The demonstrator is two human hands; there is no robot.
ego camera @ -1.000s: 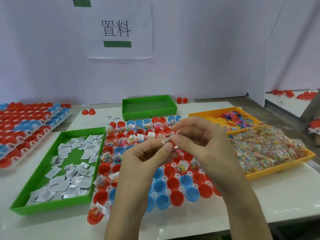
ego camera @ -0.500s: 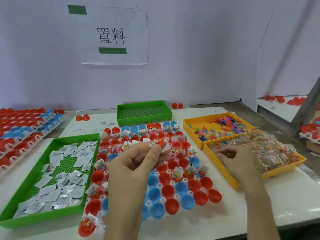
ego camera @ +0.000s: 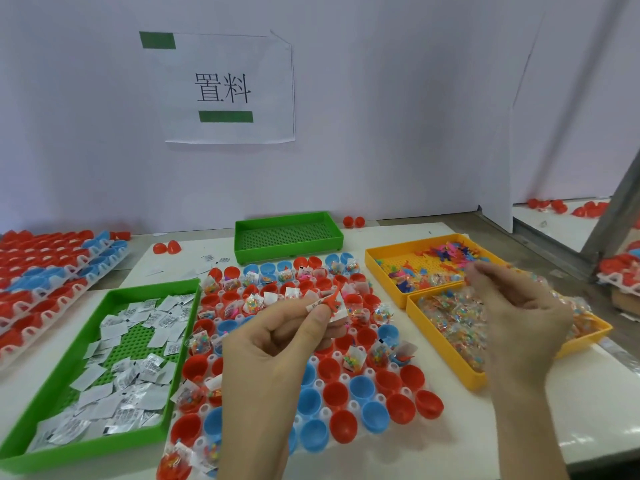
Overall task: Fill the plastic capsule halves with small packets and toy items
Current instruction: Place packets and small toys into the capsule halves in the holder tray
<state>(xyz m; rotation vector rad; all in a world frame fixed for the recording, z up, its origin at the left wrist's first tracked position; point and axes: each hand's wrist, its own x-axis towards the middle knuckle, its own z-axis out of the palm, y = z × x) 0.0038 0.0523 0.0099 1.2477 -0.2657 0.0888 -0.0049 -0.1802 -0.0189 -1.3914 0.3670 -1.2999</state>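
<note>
1. The capsule halves (ego camera: 362, 389), red and blue, sat mouth-up in a white rack (ego camera: 345, 377) at centre frame. Those in the upper rows already carried packets and toys, while most toward the lower right stood empty.
2. The left hand (ego camera: 277, 344) hovered over the middle of the rack. Its thumb and forefinger pinched a white packet (ego camera: 313, 304) and an orange toy (ego camera: 332, 299) together. The packet's long axis ran roughly left to right across the frame, tipped slightly upward at the right.
3. The empty halves lay just below that pinch and toward the bottom edge, making the left hand the nearer one. A short drop downward looked to be all the placing would need.
4. The right hand (ego camera: 519, 313) hung right of centre over the near yellow tray (ego camera: 472, 381) of clear bead packets (ego camera: 457, 320), off to the side of the rack. Its fingers were curled but blurred, so whether they held a packet could not be told.
5. Beyond these were:
   - a far yellow tray (ego camera: 415, 242) of coloured toys at upper right;
   - a green tray (ego camera: 86, 448) of loose white sachets (ego camera: 138, 341) at lower left;
   - an empty green tray (ego camera: 287, 254) above the rack;
   - stacked racks (ego camera: 52, 265) at the left edge;
   - a paper sign (ego camera: 228, 88) on the wall.
</note>
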